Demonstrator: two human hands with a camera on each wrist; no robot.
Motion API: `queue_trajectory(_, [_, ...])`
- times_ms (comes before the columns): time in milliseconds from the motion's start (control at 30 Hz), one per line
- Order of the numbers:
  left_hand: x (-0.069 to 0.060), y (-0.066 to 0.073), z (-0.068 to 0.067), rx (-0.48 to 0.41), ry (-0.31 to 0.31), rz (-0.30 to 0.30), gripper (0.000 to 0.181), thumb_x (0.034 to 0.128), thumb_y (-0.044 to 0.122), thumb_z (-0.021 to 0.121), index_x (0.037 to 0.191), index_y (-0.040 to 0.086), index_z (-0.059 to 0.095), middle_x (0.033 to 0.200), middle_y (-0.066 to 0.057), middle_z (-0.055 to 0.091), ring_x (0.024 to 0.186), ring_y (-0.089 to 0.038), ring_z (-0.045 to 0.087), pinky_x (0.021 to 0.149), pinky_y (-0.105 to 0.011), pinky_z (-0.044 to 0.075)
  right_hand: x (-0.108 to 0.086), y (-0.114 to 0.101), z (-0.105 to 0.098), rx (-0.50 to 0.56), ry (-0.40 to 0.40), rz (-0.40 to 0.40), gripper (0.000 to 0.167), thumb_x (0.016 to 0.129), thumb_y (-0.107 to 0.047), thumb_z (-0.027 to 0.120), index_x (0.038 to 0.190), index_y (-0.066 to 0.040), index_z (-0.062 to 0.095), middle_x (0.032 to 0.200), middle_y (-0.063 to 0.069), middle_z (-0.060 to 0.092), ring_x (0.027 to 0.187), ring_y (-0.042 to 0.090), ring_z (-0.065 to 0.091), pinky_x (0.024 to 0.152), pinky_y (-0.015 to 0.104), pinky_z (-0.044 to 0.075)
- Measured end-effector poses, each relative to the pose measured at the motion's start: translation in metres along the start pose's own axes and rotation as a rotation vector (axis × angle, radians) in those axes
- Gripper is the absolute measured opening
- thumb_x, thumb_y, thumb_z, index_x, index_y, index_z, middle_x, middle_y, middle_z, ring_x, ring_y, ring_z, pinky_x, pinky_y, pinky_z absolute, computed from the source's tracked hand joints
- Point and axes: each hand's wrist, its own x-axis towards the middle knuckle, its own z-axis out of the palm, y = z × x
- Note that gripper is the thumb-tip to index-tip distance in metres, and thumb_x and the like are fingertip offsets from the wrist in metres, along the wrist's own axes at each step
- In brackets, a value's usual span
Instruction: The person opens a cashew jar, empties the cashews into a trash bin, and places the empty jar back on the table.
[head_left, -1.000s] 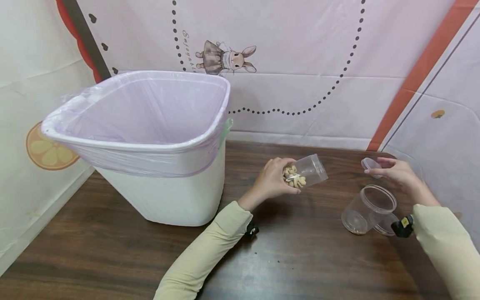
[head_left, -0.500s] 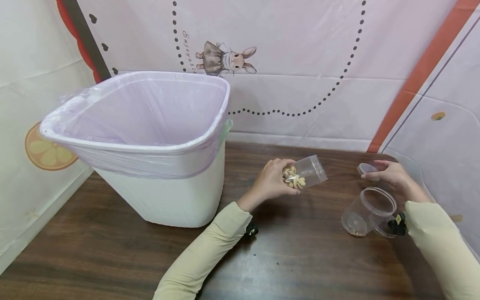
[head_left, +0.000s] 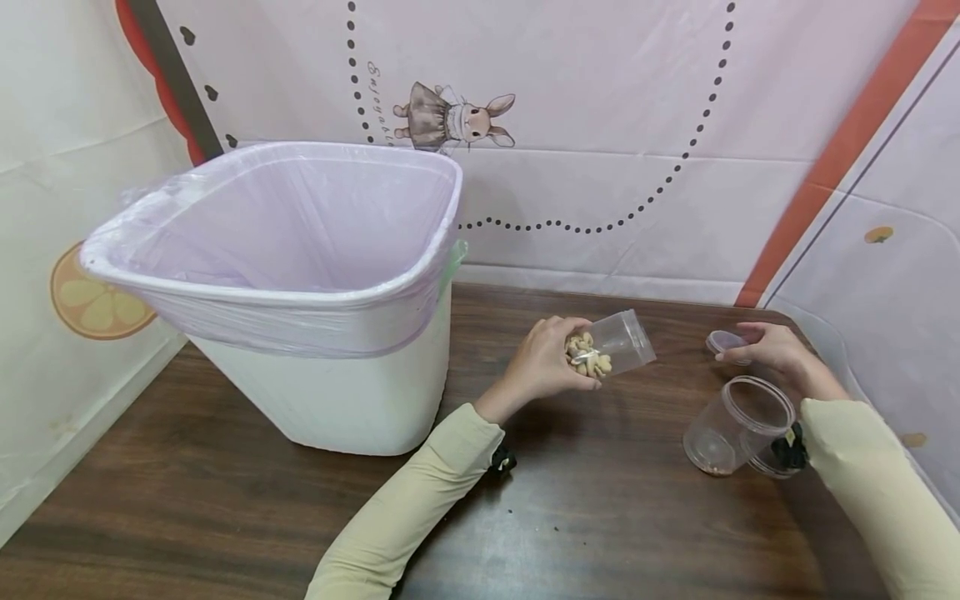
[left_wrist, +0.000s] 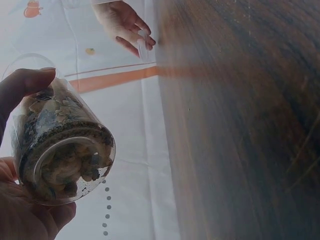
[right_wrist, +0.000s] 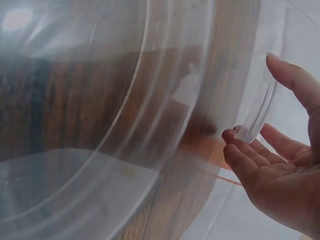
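Note:
My left hand (head_left: 542,358) grips a small clear plastic jar (head_left: 624,340) round its base end. The jar lies tilted, its uncapped mouth toward the right, with cashews (head_left: 587,356) gathered at the base. In the left wrist view, the jar's round bottom (left_wrist: 70,165) faces the camera and my thumb lies over its side. My right hand (head_left: 783,354) holds a clear round lid (right_wrist: 260,110) by its edge between thumb and fingers, just above the table's back right. Nearer to me stands a larger open clear jar (head_left: 708,429) with a few crumbs at its bottom.
A white bin (head_left: 360,404) lined with a pale purple bag stands on the left of the brown table (head_left: 570,517). Another clear round lid (head_left: 772,468) lies behind the larger jar, partly hidden. Printed cloth walls (head_left: 570,100) enclose the table.
My right hand has moved left and slightly toward me with the lid, drawing nearer to the small jar. My left hand and the cashew jar have hardly moved.

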Motion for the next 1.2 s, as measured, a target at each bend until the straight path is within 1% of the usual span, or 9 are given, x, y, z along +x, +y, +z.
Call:
queue_trajectory(200, [-0.001, 0.001, -0.001, -0.014, -0.005, 0.001, 0.077, 0.0536, 0.033, 0.086, 0.123, 0.017, 0.055, 0.101, 0.001, 0.058, 0.09, -0.012, 0.048, 0.075, -0.022, 0.04, 0.001, 0.001, 0.002, -0.054, -0.006, -0.013, 0.086, 0.076, -0.027, 0.073, 0.134, 0.016, 0.026, 0.122, 0.039, 0.039, 0.109, 0.042, 0.043, 0.079, 0.034, 0.043])
queue_trajectory(400, [-0.001, 0.003, -0.003, -0.008, -0.01, -0.011, 0.078, 0.0536, 0.033, 0.086, 0.124, 0.017, 0.055, 0.102, 0.001, 0.058, 0.091, -0.012, 0.048, 0.077, -0.022, 0.041, 0.003, 0.001, 0.002, -0.028, -0.034, -0.002, 0.086, 0.076, -0.025, 0.073, 0.134, 0.015, 0.024, 0.124, 0.041, 0.037, 0.11, 0.043, 0.042, 0.077, 0.03, 0.044])
queue_trajectory(633, [-0.001, 0.003, -0.004, -0.002, -0.012, -0.011, 0.078, 0.054, 0.034, 0.086, 0.124, 0.017, 0.054, 0.104, 0.0, 0.058, 0.093, -0.013, 0.049, 0.078, -0.023, 0.041, 0.003, 0.0, 0.001, 0.002, -0.057, 0.016, 0.086, 0.077, -0.025, 0.071, 0.136, 0.014, 0.021, 0.127, 0.041, 0.034, 0.115, 0.046, 0.04, 0.08, 0.032, 0.044])
queue_trajectory(733, [-0.001, 0.001, -0.003, -0.001, -0.004, -0.005, 0.079, 0.0537, 0.034, 0.086, 0.124, 0.017, 0.054, 0.104, 0.0, 0.058, 0.093, -0.013, 0.049, 0.078, -0.023, 0.041, 0.002, -0.001, -0.001, -0.028, -0.04, -0.002, 0.083, 0.078, -0.027, 0.07, 0.135, 0.013, 0.024, 0.127, 0.039, 0.037, 0.114, 0.044, 0.041, 0.08, 0.032, 0.044])
queue_trajectory(867, [-0.002, 0.001, -0.004, -0.007, 0.009, -0.003, 0.079, 0.0529, 0.033, 0.086, 0.123, 0.016, 0.055, 0.104, 0.0, 0.059, 0.093, -0.013, 0.05, 0.079, -0.023, 0.041, -0.001, -0.002, -0.007, -0.007, -0.031, -0.007, 0.082, 0.081, -0.028, 0.067, 0.136, 0.013, 0.023, 0.133, 0.037, 0.03, 0.12, 0.046, 0.033, 0.088, 0.04, 0.039])
queue_trajectory(1033, [-0.003, 0.0, -0.006, -0.036, 0.021, -0.01, 0.08, 0.0532, 0.033, 0.086, 0.124, 0.014, 0.054, 0.108, -0.002, 0.059, 0.096, -0.015, 0.051, 0.084, -0.027, 0.042, -0.007, -0.008, -0.016, 0.046, -0.031, 0.015, 0.085, 0.084, -0.033, 0.064, 0.139, 0.01, 0.015, 0.136, 0.038, 0.024, 0.122, 0.047, 0.029, 0.088, 0.04, 0.04])
queue_trajectory(1100, [-0.004, -0.001, -0.007, -0.053, 0.026, -0.009, 0.079, 0.0538, 0.032, 0.086, 0.124, 0.013, 0.054, 0.111, -0.003, 0.059, 0.099, -0.017, 0.052, 0.087, -0.029, 0.041, -0.011, -0.011, -0.018, 0.042, -0.031, 0.007, 0.085, 0.085, -0.035, 0.062, 0.14, 0.01, 0.015, 0.134, 0.038, 0.027, 0.12, 0.044, 0.034, 0.085, 0.034, 0.041])
queue_trajectory(1133, [-0.004, -0.001, -0.008, -0.06, 0.03, -0.009, 0.079, 0.0539, 0.032, 0.086, 0.124, 0.013, 0.054, 0.111, -0.003, 0.059, 0.099, -0.017, 0.053, 0.088, -0.03, 0.041, -0.013, -0.012, -0.02, 0.057, -0.034, 0.009, 0.085, 0.085, -0.036, 0.062, 0.14, 0.009, 0.015, 0.134, 0.037, 0.029, 0.117, 0.037, 0.041, 0.084, 0.032, 0.042])
queue_trajectory(1200, [-0.005, -0.002, -0.009, -0.07, 0.033, -0.013, 0.078, 0.0542, 0.032, 0.086, 0.123, 0.013, 0.054, 0.112, -0.003, 0.06, 0.1, -0.017, 0.053, 0.088, -0.03, 0.041, -0.016, -0.014, -0.022, 0.08, -0.031, 0.002, 0.083, 0.085, -0.036, 0.062, 0.14, 0.008, 0.018, 0.128, 0.026, 0.044, 0.107, 0.017, 0.052, 0.08, 0.026, 0.045])
